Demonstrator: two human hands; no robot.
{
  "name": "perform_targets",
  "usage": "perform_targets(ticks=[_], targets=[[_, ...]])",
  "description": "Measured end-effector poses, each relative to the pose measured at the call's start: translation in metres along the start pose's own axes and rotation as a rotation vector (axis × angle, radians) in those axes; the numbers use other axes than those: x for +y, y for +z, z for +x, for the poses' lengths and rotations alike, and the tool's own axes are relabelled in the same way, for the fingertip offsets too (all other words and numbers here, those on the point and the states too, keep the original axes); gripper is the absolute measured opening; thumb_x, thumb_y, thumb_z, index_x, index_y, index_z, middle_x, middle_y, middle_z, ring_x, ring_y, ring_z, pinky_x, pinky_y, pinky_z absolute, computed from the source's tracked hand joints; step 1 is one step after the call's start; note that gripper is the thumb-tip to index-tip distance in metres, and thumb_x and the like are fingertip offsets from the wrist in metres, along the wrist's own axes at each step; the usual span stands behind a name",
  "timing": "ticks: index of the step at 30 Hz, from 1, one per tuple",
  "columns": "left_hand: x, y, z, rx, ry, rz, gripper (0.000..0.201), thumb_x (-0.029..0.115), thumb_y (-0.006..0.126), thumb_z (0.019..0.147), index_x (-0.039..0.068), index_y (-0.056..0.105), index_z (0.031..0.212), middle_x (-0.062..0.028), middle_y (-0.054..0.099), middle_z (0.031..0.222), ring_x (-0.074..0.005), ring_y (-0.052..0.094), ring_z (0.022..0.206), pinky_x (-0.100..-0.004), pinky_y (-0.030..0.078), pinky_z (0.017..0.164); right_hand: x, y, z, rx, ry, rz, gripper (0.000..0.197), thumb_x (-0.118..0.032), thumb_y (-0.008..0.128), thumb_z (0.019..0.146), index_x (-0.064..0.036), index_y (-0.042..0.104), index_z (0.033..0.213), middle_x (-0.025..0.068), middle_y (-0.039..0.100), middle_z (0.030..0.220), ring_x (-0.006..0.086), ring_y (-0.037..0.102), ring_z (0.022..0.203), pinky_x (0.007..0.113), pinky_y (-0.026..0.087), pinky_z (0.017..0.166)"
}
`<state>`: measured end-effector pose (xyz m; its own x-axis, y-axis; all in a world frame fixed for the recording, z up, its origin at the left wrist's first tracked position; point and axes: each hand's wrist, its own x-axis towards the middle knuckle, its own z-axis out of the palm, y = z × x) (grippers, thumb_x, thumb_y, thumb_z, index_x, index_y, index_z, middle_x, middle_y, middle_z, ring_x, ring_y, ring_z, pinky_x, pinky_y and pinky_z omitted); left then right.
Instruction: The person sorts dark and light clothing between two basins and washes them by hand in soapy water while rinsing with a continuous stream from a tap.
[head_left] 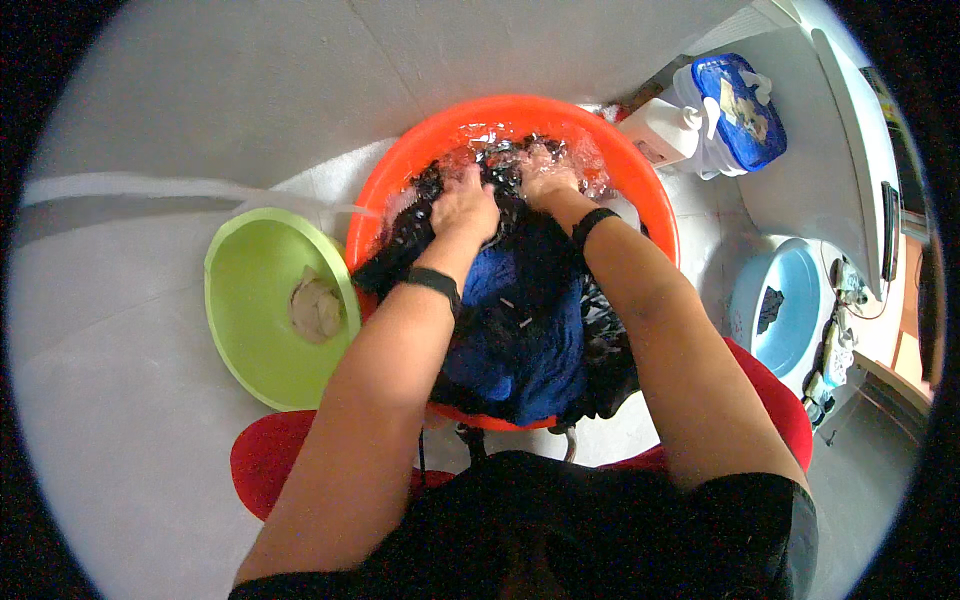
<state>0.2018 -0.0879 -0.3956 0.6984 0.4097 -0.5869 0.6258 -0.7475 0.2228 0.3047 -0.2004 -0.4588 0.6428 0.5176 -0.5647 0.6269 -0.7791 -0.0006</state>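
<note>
Bunching a dark wet garment (500, 185) between them, the left hand (465, 205) and the right hand (545, 172) are both closed on the cloth, knuckles up and close together, a hold that would let one fistful be rubbed against the other. The garment sits in soapy water at the far side of an orange basin (640, 180), directly under the fists, so whatever runs out of it falls back into the water. Nearer the body than the grip, a blue cloth (520, 340) and more dark fabric hang over the basin's near rim, probably parked there to keep them out of the way. Each wrist carries a black band (433, 281). Left of the grip, touching the orange basin's side, a green basin (240, 300) holds one pale crumpled cloth (315, 308), kept apart from the dark items. Right of the grip and well apart stands a light blue basin (800, 300) with a small dark piece in it. Beyond the right hand, just past the rim, a white bottle (660, 130) and a blue-lidded tub (735, 110) stand within reach.
</note>
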Motion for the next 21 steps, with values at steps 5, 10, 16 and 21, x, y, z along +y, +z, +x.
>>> perform_targets(ticks=[5,10,16,21], targets=[[-0.057,0.023,0.049,0.478,-0.063,-0.544,0.045,0.033,0.043,0.089,0.006,0.051,0.125,-0.0227,0.056,0.121,-0.0375,0.051,0.114,-0.0448,0.039,0.099,0.073,0.023,0.015,0.281,-0.032,1.261,0.035,-0.021,0.063,0.079,-0.0056,0.063,0.110,0.0109,0.064,0.111,0.0260,0.059,0.103,0.036,0.046,0.090],[-0.053,-0.006,-0.036,0.400,0.003,-0.539,0.052,0.006,0.060,0.072,0.008,0.050,0.124,-0.0241,0.042,0.134,-0.0412,0.042,0.121,-0.0433,0.038,0.101,0.087,-0.044,-0.062,-0.016,0.161,1.373,0.033,-0.020,0.060,0.080,-0.0042,0.063,0.108,0.0100,0.065,0.097,0.0200,0.061,0.089,0.034,0.048,0.081],[-0.015,0.011,-0.082,0.048,0.267,0.007,0.071,0.013,0.057,0.076,0.012,0.031,0.142,-0.0119,0.017,0.152,-0.0373,0.038,0.123,-0.0398,0.036,0.104,-0.012,-0.031,-0.116,0.204,-0.482,0.325,0.054,-0.048,0.050,0.085,-0.0163,0.047,0.128,0.0124,0.046,0.126,0.0408,0.041,0.115,0.049,0.036,0.100],[-0.016,0.013,-0.048,-0.024,0.250,0.044,0.068,0.017,0.051,0.081,0.010,0.026,0.144,-0.0094,0.012,0.154,-0.0383,0.035,0.126,-0.0411,0.030,0.107,-0.004,0.025,-0.024,0.155,-0.188,0.190,0.050,-0.047,0.034,0.093,-0.0152,0.040,0.132,0.0148,0.046,0.130,0.0416,0.040,0.121,0.057,0.037,0.097]])
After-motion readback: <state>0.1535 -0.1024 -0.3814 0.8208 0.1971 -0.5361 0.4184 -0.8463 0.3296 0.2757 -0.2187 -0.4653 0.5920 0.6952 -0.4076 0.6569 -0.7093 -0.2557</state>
